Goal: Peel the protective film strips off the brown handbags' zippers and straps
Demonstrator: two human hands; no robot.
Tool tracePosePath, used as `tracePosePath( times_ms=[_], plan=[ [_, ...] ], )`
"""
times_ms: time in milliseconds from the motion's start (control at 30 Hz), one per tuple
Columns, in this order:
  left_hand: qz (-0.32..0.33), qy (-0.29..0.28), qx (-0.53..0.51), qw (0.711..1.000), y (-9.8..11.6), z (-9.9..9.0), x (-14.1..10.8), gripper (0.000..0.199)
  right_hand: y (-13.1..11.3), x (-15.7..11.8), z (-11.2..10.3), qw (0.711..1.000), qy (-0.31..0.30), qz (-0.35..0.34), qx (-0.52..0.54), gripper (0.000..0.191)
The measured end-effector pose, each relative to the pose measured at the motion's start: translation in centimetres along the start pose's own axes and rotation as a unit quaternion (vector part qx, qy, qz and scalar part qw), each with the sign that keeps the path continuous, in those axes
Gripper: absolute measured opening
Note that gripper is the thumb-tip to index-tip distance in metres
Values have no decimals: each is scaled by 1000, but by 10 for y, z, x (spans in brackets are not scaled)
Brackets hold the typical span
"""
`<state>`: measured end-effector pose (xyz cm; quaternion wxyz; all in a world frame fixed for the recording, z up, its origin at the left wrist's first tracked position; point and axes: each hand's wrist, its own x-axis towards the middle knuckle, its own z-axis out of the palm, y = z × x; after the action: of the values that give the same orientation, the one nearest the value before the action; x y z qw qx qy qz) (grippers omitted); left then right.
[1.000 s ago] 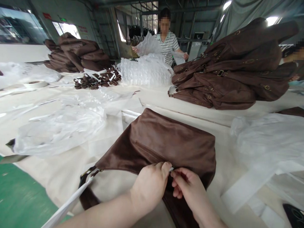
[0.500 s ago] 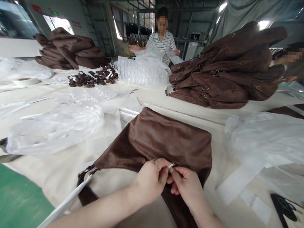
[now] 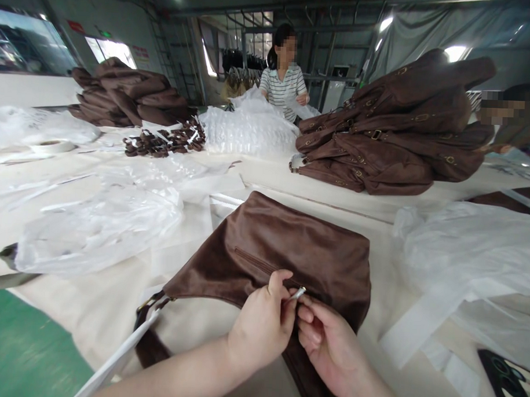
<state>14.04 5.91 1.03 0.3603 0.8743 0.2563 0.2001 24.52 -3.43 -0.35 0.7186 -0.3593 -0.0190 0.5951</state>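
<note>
A brown leather handbag [image 3: 302, 234] lies before me on the pale table, its slanted zipper [image 3: 256, 261] facing up. At the zipper's lower right end is a small white strip [image 3: 299, 292] by a bit of gold metal. My left hand [image 3: 261, 320] pinches the strip between thumb and fingers, its index finger raised. My right hand [image 3: 327, 339] is close against it from the right, fingers curled and fingertips together beside the strip; what they grip is hidden. The bag's strap [image 3: 305, 362] runs down beneath my hands. A white band [image 3: 125, 347] hangs near the left strap buckle.
Brown bags are piled at back right [image 3: 380, 139] and back left [image 3: 129, 95]. Clear plastic wrap [image 3: 252, 128] stands between them, near a co-worker [image 3: 284, 83]. Plastic bags [image 3: 103, 227] lie left, white sheeting [image 3: 472, 252] right. A phone [image 3: 506, 380] lies at lower right.
My left index finger has lifted off the white strip. My right hand has turned, showing more of its curled fingers. The co-worker has turned their head aside. The view has tilted slightly.
</note>
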Motion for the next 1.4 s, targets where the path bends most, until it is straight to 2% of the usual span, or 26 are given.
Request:
tracePosePath(
  times_ms=[100, 200, 333, 700, 900, 1133, 1300, 1400],
  plan=[
    [-23, -8, 16, 1000, 0, -5, 1, 22, 1, 1, -1, 999, 3, -13, -40, 19],
    [-7, -12, 35, 999, 3, -11, 3, 6, 3, 2, -2, 996, 14, -26, -81, 25],
    [42, 15, 46, 998, 7, -17, 4, 14, 5, 3, -4, 991, 21, -41, -122, 30],
    [105, 20, -6, 994, 1, -15, 5, 29, 7, 4, -2, 989, 40, -42, -139, 34],
    [65, 52, -6, 997, -7, -8, 2, 57, 7, 5, -2, 990, 34, -40, -134, 33],
    [110, 38, 51, 992, -6, -9, 0, 59, 9, 8, -6, 988, 25, -48, -143, 31],
    [145, 25, 114, 983, -3, -11, -1, 51, 7, 7, -5, 990, 19, -52, -129, 29],
    [163, 32, 108, 980, -1, -11, -3, 49, 7, 5, -3, 993, 16, -47, -107, 27]
  ],
)
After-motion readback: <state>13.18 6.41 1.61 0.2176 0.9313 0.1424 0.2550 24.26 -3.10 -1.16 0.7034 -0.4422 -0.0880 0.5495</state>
